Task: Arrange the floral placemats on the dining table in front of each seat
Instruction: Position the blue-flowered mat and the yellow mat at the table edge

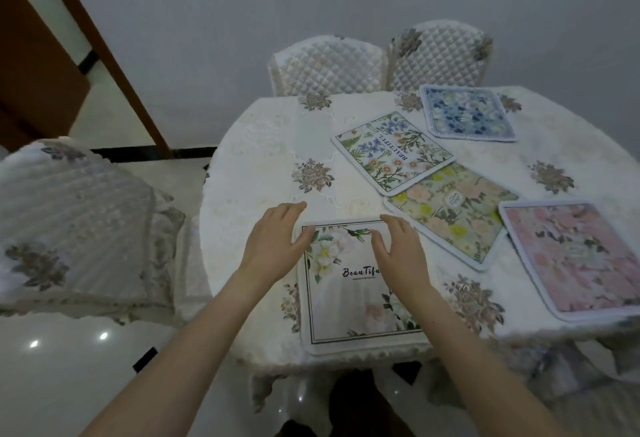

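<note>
A white placemat point(349, 301) printed "Beautiful" with pale flowers lies flat at the table's near edge. My left hand point(273, 242) rests open over its far left corner. My right hand point(398, 249) hovers open over its far right part, hiding some of the lettering. Neither hand grips it. Further right lie a green wildflower placemat point(391, 151), which overlaps a yellow and peach placemat point(453, 215), a pink placemat point(578, 256) at the right edge, and a blue placemat point(467, 112) near the far chairs.
The round table point(263, 159) wears a cream lace cloth with embroidered flowers. Two quilted chairs point(325, 66) stand at the far side and another covered chair point(79, 225) at the left. A brown door point(34, 66) stands far left over a glossy white floor.
</note>
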Demonstrator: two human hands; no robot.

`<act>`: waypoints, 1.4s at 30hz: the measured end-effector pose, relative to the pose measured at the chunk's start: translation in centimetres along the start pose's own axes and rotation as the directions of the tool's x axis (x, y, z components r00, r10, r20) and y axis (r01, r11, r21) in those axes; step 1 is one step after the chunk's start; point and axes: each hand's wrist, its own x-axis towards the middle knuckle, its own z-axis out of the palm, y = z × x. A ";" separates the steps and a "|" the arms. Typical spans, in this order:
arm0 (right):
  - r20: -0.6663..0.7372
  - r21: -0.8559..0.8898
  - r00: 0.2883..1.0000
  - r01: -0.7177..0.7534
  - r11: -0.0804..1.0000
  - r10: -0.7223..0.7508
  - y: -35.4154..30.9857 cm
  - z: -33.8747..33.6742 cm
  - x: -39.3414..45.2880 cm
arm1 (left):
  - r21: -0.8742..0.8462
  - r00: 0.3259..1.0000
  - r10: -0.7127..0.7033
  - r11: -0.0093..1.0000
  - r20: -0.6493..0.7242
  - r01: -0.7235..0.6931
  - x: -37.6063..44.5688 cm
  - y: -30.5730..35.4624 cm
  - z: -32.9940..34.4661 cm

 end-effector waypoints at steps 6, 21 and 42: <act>-0.078 0.020 0.991 -0.107 0.994 0.108 0.6 0.3 3.5 | 0.000 0.990 0.119 0.993 0.079 -0.119 7.5 0.5 1.8; -0.210 0.143 0.902 -0.353 0.925 0.377 7.5 0.6 21.4 | -0.027 0.946 0.211 0.977 0.245 -0.211 32.6 1.8 9.9; -0.160 0.403 0.517 -0.743 0.534 0.841 13.5 5.7 29.1 | 0.097 0.915 -0.210 0.977 0.346 0.187 45.4 -4.2 20.6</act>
